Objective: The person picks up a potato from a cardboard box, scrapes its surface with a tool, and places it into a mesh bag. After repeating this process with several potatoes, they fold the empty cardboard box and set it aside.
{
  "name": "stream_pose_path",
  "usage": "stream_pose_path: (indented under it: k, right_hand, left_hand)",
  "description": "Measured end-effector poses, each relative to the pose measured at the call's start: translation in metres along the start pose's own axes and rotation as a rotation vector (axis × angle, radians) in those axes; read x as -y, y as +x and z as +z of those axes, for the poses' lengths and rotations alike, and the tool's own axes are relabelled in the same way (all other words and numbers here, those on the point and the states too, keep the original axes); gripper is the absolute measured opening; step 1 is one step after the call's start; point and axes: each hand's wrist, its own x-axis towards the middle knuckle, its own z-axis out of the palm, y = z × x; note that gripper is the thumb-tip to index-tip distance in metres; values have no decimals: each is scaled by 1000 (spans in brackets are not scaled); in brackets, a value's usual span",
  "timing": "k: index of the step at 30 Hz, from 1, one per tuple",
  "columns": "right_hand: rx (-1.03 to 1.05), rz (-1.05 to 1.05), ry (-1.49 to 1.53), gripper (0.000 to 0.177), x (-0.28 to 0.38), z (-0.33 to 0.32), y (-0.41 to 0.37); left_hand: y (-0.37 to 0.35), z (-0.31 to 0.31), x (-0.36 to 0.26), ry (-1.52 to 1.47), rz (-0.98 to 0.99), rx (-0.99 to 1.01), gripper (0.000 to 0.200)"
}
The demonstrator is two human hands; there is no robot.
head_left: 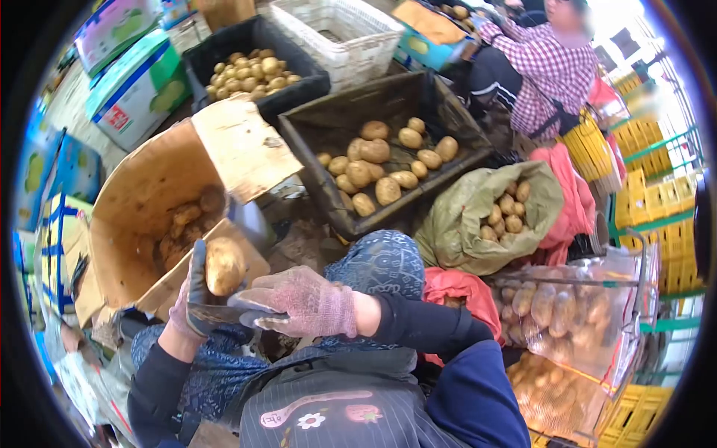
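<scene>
My left hand (pixel 193 302), in a dark-palmed glove, grips a potato (pixel 225 266) upright above the flap of an open cardboard box. A pink, grey-fingered glove covers my right hand (pixel 302 302), which is closed on a knife; its dark flat blade (pixel 216 313) reaches toward my left palm, just below the potato. The knife's handle is hidden in my fingers. Inside the cardboard box (pixel 119 216), to the left, lie several brownish, dirty-looking lumps (pixel 183 228).
Ahead stands a black crate (pixel 299 123) with loose potatoes; another dark crate (pixel 317 82) and a white crate (pixel 343 48) are behind it. At right are a green sack (pixel 455 224) and bagged potatoes (pixel 553 310). A person in a checked shirt (pixel 549 67) sits beyond.
</scene>
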Motion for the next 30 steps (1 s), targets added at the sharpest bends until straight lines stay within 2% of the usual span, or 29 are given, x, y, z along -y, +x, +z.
stream_pose_path:
  k: [1,4,6,7,9,12,13,16,19,20,22,24,26,27,30]
  right_hand:
    - [-72,34,62,39,0,-4,-2]
    - [-224,115,196,37,0,-14,-8]
    - [-252,158,207,38,1,-18,-14]
    - [-298,131,258,37,-1,-17,-19]
    - [-297,117,246,38,-6,-19,-23]
    - [-284,157,222,40,-8,-33,-27]
    - [-301,170,197,40,-9,-35,-29]
    - [-385,199,152,41,-11,-46,-32]
    - [-510,279,286,41,-8,-57,-35]
    - [-557,276,337,41,-9,-59,-37]
    - [-651,417,776,50,-8,-55,-39]
    - [-800,498,886,52,4,-67,-26]
    - [-938,424,916,54,-1,-62,-23]
    - [-956,513,931,57,3,-64,-18]
    - [-783,301,1095,58,-4,-53,-17]
  left_hand:
    - [23,-28,11,567,324,116,55]
    - [54,-31,23,810,270,430,49]
    - [104,-31,34,464,-108,392,54]
    - [134,-13,40,561,-121,555,48]
    - [171,38,61,585,-145,613,43]
    - [200,106,99,376,-188,310,48]
    - [225,107,116,405,-101,144,53]
    - [237,105,123,492,-139,89,55]
    - [181,112,94,334,-135,231,69]
    - [167,106,76,282,-211,385,82]
    - [120,109,44,72,-300,752,87]
    - [95,91,31,49,-216,622,91]
    - [68,85,21,32,-178,615,95]
    - [58,81,20,2,-166,616,95]
    - [23,77,18,-37,-98,637,99]
